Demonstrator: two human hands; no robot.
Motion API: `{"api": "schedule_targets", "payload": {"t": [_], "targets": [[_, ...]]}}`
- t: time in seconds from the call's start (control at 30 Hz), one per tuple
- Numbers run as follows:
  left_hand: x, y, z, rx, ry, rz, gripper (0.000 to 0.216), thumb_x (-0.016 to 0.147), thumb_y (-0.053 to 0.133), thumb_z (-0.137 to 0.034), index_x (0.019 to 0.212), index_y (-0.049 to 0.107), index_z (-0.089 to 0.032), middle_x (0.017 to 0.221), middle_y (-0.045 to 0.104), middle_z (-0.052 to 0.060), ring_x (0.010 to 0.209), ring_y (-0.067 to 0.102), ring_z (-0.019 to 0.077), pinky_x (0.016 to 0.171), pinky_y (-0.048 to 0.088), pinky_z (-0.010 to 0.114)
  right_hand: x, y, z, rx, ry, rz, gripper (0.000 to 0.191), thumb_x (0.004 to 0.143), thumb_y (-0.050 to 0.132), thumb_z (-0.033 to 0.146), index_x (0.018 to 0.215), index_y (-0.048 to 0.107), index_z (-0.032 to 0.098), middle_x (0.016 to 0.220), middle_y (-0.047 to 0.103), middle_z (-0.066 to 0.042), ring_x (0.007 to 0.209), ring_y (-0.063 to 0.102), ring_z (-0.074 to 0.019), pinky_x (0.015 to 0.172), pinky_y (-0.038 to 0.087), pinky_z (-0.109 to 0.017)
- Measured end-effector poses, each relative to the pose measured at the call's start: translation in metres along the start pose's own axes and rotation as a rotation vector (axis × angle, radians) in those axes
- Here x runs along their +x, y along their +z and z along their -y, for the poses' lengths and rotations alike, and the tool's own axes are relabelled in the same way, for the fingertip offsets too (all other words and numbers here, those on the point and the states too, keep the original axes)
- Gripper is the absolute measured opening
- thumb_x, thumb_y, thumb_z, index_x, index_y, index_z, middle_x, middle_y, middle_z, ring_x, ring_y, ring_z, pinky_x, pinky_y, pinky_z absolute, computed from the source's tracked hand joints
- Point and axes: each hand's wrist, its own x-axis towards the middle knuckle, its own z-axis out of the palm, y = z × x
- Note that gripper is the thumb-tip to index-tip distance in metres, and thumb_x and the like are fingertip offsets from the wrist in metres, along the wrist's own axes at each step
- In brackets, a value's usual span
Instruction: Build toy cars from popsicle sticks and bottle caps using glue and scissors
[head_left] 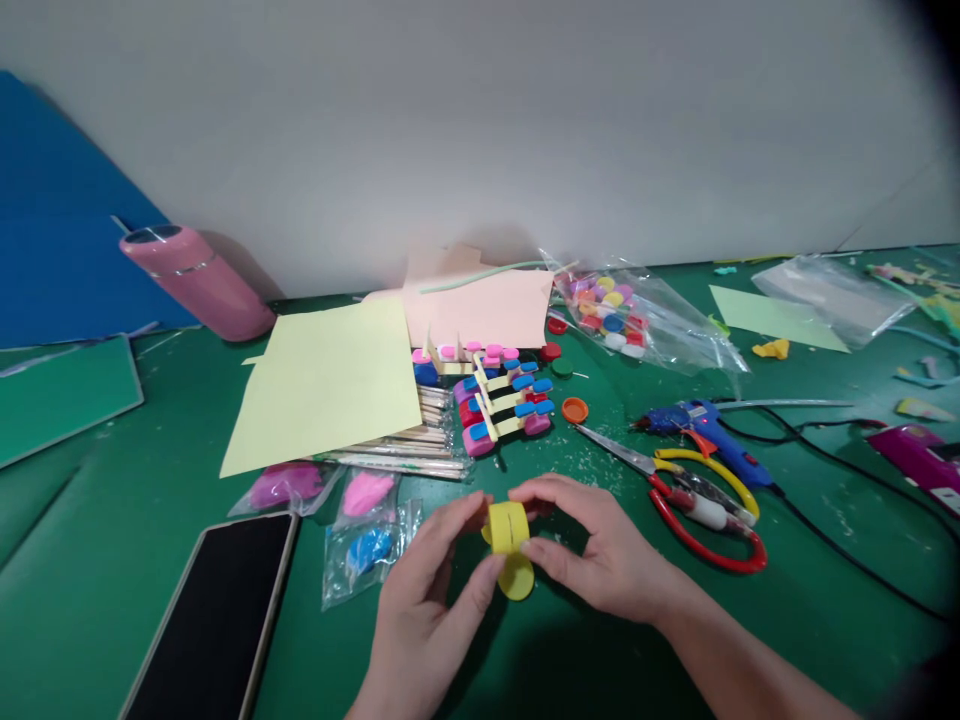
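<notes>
Both our left hand (426,605) and right hand (609,553) grasping one yellow cylinder (508,526), yellow disc (517,580) at near side, scissors (643,461) on right

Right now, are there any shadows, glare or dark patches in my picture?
In the head view throughout: black patches darken the upper and lower right corners; a soft shadow lies on the green table between the left hand and right hand; glints streak the clear bag; the yellow roll shows its dark line.
</notes>
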Motion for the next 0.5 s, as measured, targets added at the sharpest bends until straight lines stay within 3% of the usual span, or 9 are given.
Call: {"api": "schedule_targets", "payload": {"t": [0.23,0.5], "targets": [[0.0052,-0.0016,-0.0077,-0.204,-0.165,0.013,0.029,0.074,0.06,-0.015,0.099,0.064,-0.029,0.095,0.066,0.001,0.082,0.063,0.0148,0.069,0.053,0.021,-0.0014,-0.0008,-0.0035,-0.133,-0.076,-0.024,0.03,0.076,0.059,0.023,0.106,0.054,0.022,0.103,0.06,-0.005,0.094,0.054,-0.0179,0.083,0.042,-0.029],[0.0048,0.0009,-0.0082,-0.244,-0.212,-0.004,0.028,0.071,0.063,-0.015,0.096,0.066,-0.026,0.093,0.067,0.002,0.079,0.064,0.0151,0.067,0.054,0.02,0.0001,-0.0031,-0.0037,-0.147,-0.09,0.007,0.029,0.077,0.058,0.024,0.106,0.056,0.022,0.102,0.062,-0.005,0.095,0.055,-0.0174,0.083,0.043,-0.029]]}}
